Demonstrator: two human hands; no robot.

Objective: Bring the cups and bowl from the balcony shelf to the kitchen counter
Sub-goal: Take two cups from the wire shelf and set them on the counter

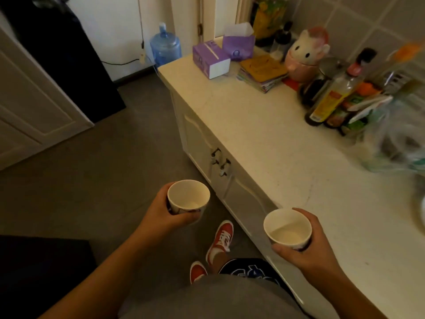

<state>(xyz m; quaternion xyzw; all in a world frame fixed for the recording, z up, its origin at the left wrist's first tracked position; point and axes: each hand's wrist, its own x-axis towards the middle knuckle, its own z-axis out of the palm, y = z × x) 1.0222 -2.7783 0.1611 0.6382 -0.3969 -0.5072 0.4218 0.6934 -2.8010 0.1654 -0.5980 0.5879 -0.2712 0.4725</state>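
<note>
I hold two white paper cups with printed sides, both upright and empty. My left hand (161,214) grips the first cup (188,196) over the grey floor, left of the cabinet. My right hand (309,247) grips the second cup (287,229) right at the front edge of the cream kitchen counter (264,134). No bowl is in view.
Along the counter's back stand purple tissue boxes (210,58), a stack of booklets (262,73), a rabbit-shaped jar (303,54), sauce bottles (331,97) and a plastic bag (391,139). A blue water jug (164,46) stands on the floor beyond. My red shoes (219,240) are below.
</note>
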